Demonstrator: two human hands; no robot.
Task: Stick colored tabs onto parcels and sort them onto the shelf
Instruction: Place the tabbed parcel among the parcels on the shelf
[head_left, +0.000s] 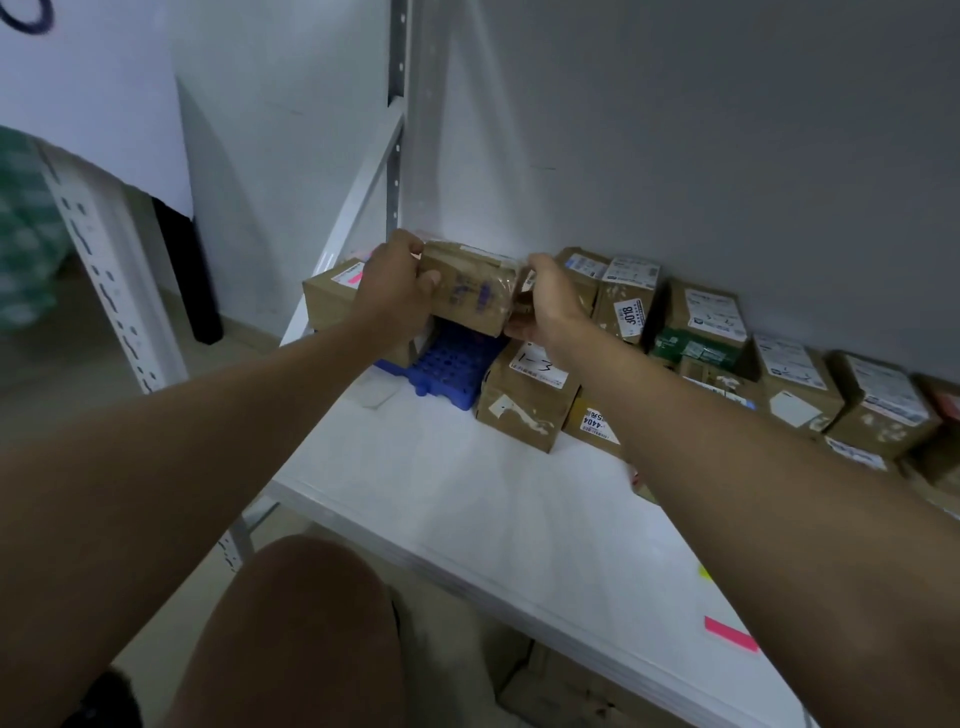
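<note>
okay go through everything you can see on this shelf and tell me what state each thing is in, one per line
Left hand: grips the left end of the held parcel.
Right hand: grips its right end.
Held parcel: raised above the blue rack, taped shut.
Blue rack: on the shelf, slots look empty.
Corner parcel: on the shelf, pink tab on its label.
Parcel marked 1-3: on the shelf, closed.
Pink tab: loose, flat on the shelf.

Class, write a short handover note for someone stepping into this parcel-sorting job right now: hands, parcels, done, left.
Left hand and right hand grip one parcel by its ends, above the blue rack at the shelf's back left.
Done: boxes line the back; the corner box shows a pink tab.
Left: set this parcel down. A spare pink tab lies near the shelf's front edge.
</note>
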